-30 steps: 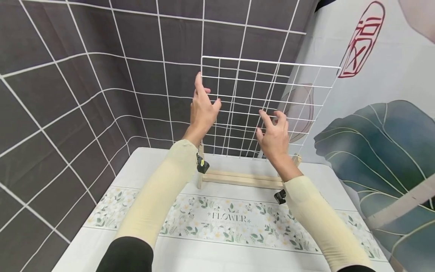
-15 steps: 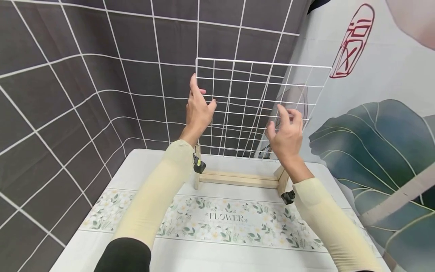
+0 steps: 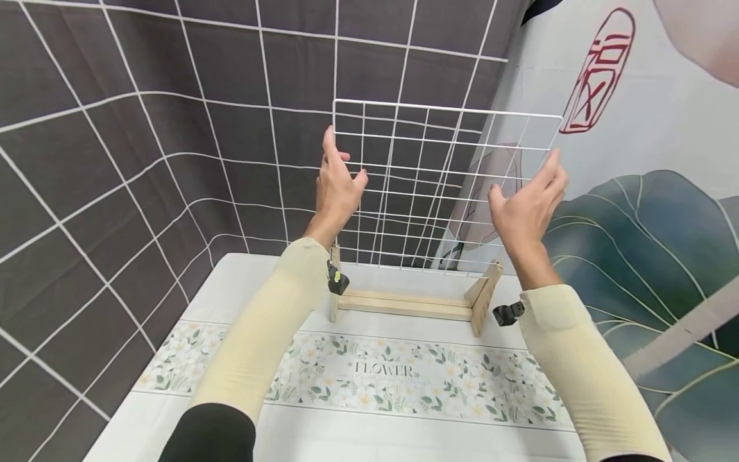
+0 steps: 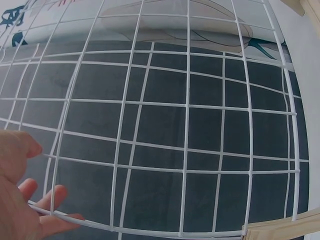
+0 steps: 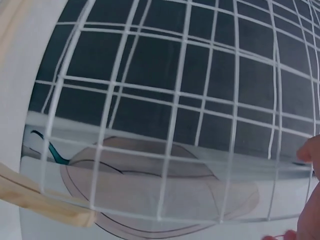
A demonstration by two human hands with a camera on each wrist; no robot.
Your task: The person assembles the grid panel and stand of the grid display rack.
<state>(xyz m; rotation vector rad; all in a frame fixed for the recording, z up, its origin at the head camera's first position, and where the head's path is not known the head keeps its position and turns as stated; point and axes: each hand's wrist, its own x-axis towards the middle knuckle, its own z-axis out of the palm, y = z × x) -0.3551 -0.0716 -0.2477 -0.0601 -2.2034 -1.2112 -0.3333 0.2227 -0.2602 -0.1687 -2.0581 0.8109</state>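
Observation:
A white wire grid panel stands upright and leans back, its lower edge at a pale wooden stand. My left hand holds the panel's left edge. In the left wrist view, fingers of that hand curl round the edge wire. At the panel's right edge is my right hand, its fingertips by the edge wire and its thumb apart from the fingers. In the right wrist view only part of that thumb and some fingertips show, so contact with the wire is unclear.
The stand's right upright slants outward at the table's back. A white tablecloth with a flower band covers the table. Behind hangs a dark curtain with white lines, and a pale leaf-printed cloth at right.
My right hand has moved right from in front of the panel's middle to its right edge, uncovering the stand's right upright. My left hand keeps its hold on the left edge.

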